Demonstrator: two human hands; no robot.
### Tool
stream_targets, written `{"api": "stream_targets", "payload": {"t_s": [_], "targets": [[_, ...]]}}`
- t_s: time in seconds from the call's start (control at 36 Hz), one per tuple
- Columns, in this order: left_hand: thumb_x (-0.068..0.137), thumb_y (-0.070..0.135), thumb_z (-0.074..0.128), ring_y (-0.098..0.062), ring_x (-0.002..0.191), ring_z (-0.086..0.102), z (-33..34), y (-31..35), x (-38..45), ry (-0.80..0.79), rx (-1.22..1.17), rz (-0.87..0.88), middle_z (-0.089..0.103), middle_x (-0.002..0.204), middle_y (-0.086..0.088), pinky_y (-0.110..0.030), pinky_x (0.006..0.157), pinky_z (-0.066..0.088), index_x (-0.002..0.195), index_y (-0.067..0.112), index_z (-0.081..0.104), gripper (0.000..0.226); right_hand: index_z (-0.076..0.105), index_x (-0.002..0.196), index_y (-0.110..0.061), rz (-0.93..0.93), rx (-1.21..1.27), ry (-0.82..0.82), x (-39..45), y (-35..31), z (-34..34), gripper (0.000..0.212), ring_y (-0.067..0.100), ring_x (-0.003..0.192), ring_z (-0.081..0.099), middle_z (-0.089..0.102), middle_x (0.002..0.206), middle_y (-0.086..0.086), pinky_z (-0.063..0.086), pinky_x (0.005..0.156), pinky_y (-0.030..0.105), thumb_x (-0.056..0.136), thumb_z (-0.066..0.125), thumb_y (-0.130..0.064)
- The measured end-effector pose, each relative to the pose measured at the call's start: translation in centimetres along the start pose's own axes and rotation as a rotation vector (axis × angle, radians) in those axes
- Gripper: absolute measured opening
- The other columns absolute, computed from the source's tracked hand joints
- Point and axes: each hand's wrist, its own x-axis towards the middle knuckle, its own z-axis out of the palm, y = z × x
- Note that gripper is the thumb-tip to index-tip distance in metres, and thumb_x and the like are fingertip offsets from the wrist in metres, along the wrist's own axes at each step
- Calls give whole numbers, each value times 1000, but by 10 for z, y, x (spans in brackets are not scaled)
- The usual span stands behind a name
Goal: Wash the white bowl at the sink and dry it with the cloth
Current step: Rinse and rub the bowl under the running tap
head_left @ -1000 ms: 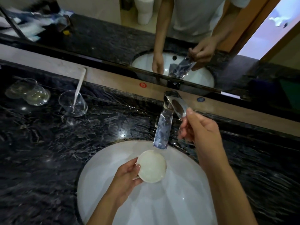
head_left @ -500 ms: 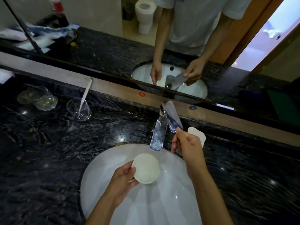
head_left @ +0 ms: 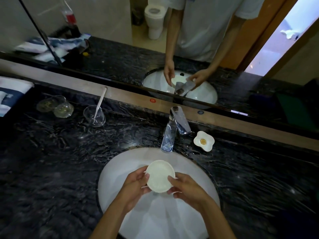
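**Bowl held over the basin in both hands**

Hands first: the left hand [head_left: 136,184] and the right hand [head_left: 187,188] each clasp one side of the white bowl [head_left: 160,175], held above the white sink [head_left: 198,180]. Beyond it stands the chrome tap [head_left: 170,133], with a flower-shaped dish [head_left: 208,144] just beside it. Farther left sit a glass with a spoon [head_left: 95,116] and a folded striped cloth [head_left: 10,95].

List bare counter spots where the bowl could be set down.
Free: dark counter left of the sink, in front of the glass cup; also right of the sink, past the flower dish. Crowded: back-left, with the glass lids and cloth.
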Motion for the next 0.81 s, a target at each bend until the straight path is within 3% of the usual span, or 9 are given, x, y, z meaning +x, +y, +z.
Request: {"api": "stream_targets", "payload": {"t_s": [0.11, 0.36, 0.5, 0.69, 0.81], "targets": [[98, 7, 58, -40, 117, 64, 0, 3, -9, -3, 25, 21, 66, 128, -21, -42, 80, 61, 127, 10, 63, 30, 61, 126, -4, -97, -7, 4, -9, 6, 7, 28, 18, 67, 59, 68, 84, 9, 53, 64, 29, 100, 56, -11], [95, 8, 62, -24, 107, 72, -7, 24, -32, -144, 116, 71, 73, 119, -10, -33, 81, 60, 123, 13, 67, 28, 59, 125, -10, -268, -105, 58, -30, -4, 12, 28, 21, 69, 61, 69, 112, 19, 58, 72, 34, 99, 54, -3], [97, 3, 59, -31, 106, 72, -8, 38, -39, -165, 251, 101, 72, 116, -20, -42, 89, 61, 121, 9, 67, 26, 59, 124, -16, -361, -149, 70, -39, -7, 15, 29, 22, 69, 63, 68, 116, 15, 59, 74, 36, 98, 56, -3], [97, -4, 56, -22, 99, 72, 3, 60, -53, -185, 367, 186, 72, 115, -14, -27, 77, 61, 118, 10, 66, 27, 62, 122, -25, -450, -134, 95, -56, -13, 21, 36, 24, 72, 66, 68, 118, 15, 60, 79, 37, 96, 58, 0], [96, -3, 57, -27, 107, 71, 9, 70, -60, -191, 393, 246, 72, 117, -11, -30, 81, 62, 114, 19, 69, 31, 62, 123, -29, -503, -128, 101, -67, -19, 21, 43, 22, 79, 71, 67, 123, 10, 61, 83, 41, 94, 58, 3]]}}
